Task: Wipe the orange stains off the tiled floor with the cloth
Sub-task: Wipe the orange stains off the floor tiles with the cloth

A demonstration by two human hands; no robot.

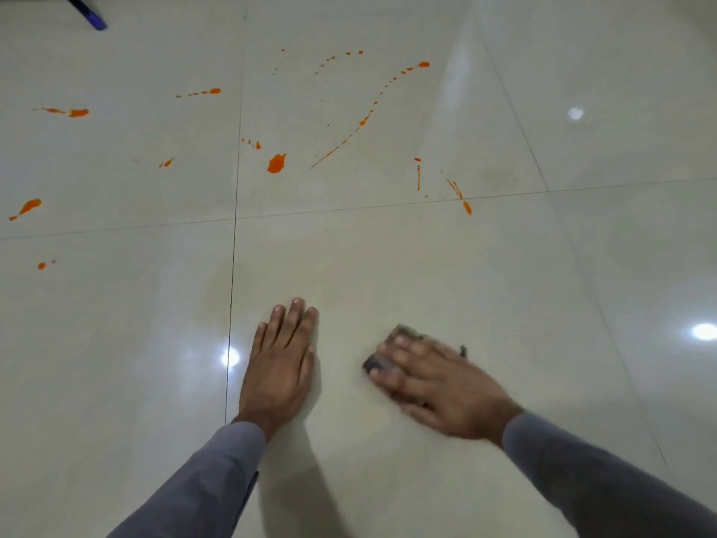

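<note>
our right hand (434,382) is smeared by motion blur and covers most of the dark cloth (378,363), so its shape stays unclear. a dark rod with a purple tip (91,15) is cut by the top edge; we cannot identify it.

Indoor room; glossy tiled floor (388,246)

Bare tiled floor (388,258) between hands and orange stains (276,163)
</note>
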